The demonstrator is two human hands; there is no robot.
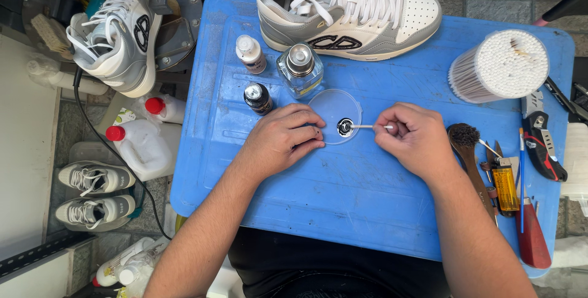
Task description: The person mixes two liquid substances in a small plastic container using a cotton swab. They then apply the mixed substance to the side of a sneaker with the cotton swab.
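My right hand (415,137) pinches a cotton swab (367,127), its tip in a small blob of black and white paint on a clear round lid (332,105) lying on the blue plastic surface (343,200). My left hand (283,139) rests on the lid's left edge, fingers pressing it down. Just behind the lid stand a small black paint bottle (258,98), a white-capped bottle (250,53) and a clear glass bottle with a metal cap (300,69). A white and grey sneaker (349,13) lies on its side at the far edge.
A round tub of cotton swabs (502,65) stands at right. A wooden brush (468,148), a yellow lighter (505,184), a knife (542,139) and a red-handled tool (531,237) lie along the right edge. Another sneaker (119,34), jugs with red caps (138,142) and a pair of shoes (95,197) are at left.
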